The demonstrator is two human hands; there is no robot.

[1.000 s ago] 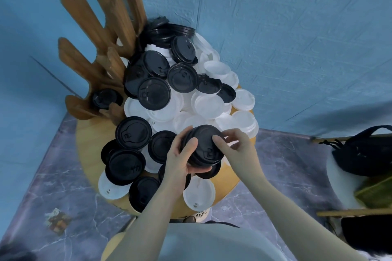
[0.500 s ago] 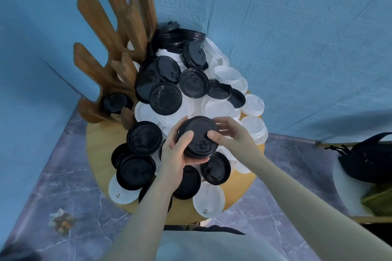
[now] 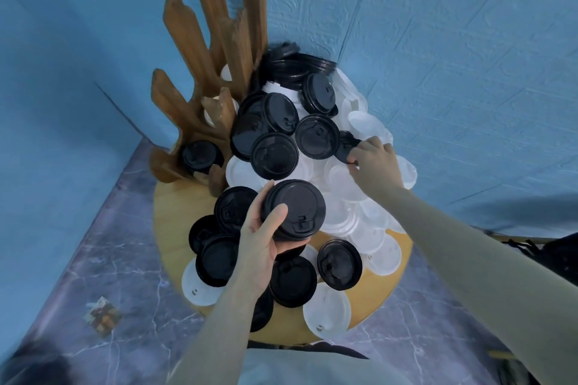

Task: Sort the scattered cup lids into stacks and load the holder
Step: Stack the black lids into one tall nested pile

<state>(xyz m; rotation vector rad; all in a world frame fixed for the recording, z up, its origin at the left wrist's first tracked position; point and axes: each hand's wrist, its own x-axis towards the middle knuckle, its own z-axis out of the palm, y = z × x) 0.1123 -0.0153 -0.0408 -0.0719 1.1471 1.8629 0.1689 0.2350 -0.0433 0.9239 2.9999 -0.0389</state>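
The left hand (image 3: 261, 247) grips a stack of black lids (image 3: 294, 211) above the round wooden table (image 3: 170, 228), thumb curled over its rim, fingers wrapped beneath. The right hand (image 3: 373, 162) reaches into the heap and pinches 1 black lid (image 3: 345, 145) between thumb and fingertips. The wooden holder (image 3: 200, 103) stands at the table's far left with black lids in 1 slot.

Blue textured walls (image 3: 453, 40) meet in a corner behind a round wooden table (image 3: 170, 228) standing on a grey marbled floor (image 3: 93, 259), with a dark bag (image 3: 560, 259) at the right edge.
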